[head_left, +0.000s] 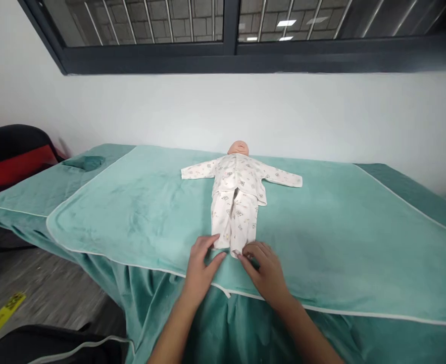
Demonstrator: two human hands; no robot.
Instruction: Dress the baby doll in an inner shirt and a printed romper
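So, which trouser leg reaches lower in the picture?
The trouser leg by the right hand: its hem dips below that of the other leg, beside the left hand.

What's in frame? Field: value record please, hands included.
left_hand: open, fingertips at the hem of the left-of-picture leg of the patterned trousers; left hand
right_hand: fingertips at the other hem, pinch unclear; right hand
doll: head above the collar of the patterned shirt
sleeves: spread to both sides
surface: light green blanket
behind: white wall, dark-framed window
far_left: black-and-red chair
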